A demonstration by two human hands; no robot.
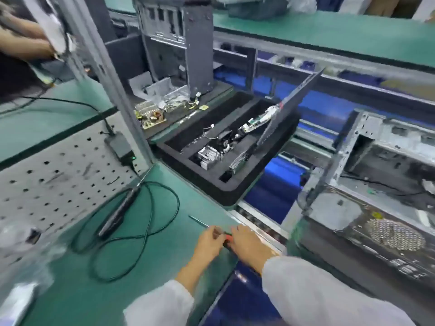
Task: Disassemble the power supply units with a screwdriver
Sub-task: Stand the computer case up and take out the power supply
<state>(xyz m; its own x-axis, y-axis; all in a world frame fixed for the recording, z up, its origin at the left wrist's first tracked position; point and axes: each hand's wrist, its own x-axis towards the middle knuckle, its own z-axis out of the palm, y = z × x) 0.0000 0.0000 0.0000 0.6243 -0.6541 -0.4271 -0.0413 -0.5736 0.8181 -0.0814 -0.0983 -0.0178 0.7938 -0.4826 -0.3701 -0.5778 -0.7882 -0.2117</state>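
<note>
A hand screwdriver (227, 237) with a red and black handle lies near the green mat's right edge, its thin shaft (199, 221) pointing up-left. My left hand (209, 242) and my right hand (247, 243) both hold its handle, fingers curled round it. A computer case with a power supply unit (386, 234), fan grille showing, sits on the conveyor to the right. A circuit board (150, 117) lies further back by an opened grey case (179, 43).
A black foam tray (211, 182) holds removed parts. An electric screwdriver (120, 210) with a looped cable (150, 231) lies on the green mat (117, 290). A perforated metal plate (47, 180) is at left. Another person's hands (26, 41) work at the top left.
</note>
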